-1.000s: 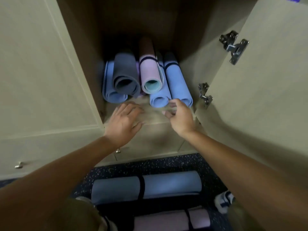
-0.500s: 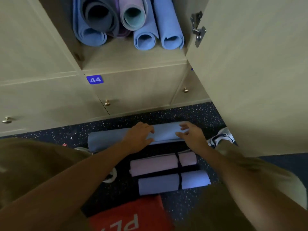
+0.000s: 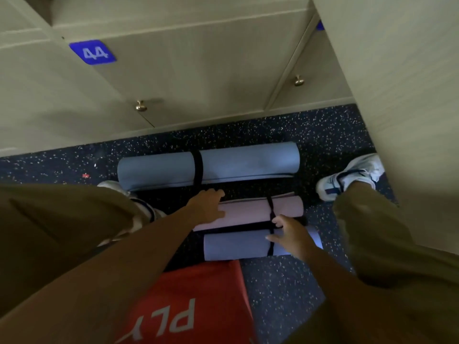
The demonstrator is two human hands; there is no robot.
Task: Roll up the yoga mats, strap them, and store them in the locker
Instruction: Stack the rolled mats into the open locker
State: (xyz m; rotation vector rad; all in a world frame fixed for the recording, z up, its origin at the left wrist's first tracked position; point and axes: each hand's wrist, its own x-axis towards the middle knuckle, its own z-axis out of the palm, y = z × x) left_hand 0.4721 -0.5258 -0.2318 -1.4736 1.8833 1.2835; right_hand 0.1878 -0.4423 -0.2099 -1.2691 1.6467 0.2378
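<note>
My left hand (image 3: 208,207) and right hand (image 3: 289,234) lie apart and flat on the pink rolled-up foam mat (image 3: 248,212); I should curl both around it before lifting.

Three rolled mats on the floor: blue (image 3: 248,162), pink (image 3: 248,211), lavender (image 3: 236,244) (each black-strapped), lying parallel.

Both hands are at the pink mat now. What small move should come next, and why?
Probably close both hands round the pink mat and lift it. It is rolled and strapped, lying between two blue mats on the floor; the left hand rests on one end and the right hand is beside its strap.
</note>
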